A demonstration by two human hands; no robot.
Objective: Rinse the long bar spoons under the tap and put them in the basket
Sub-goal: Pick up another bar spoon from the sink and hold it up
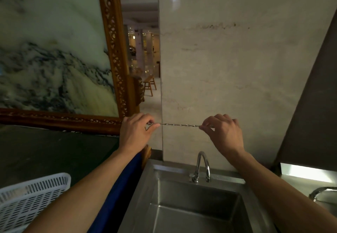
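A long twisted metal bar spoon (179,125) is held level in the air, well above the sink. My left hand (135,131) pinches its left end and my right hand (223,131) pinches its right end. Both ends are hidden inside the fingers. The curved chrome tap (201,166) stands below the spoon at the back of the steel sink (197,205); no water is visible running. The white slotted plastic basket (27,200) sits at the lower left on the dark counter, partly behind my left forearm.
A framed marble panel (54,50) with a carved wooden frame leans behind the dark counter on the left. A pale wall rises behind the tap. A blue edge (118,187) runs beside the sink. A metal object (322,193) lies on the counter at the right.
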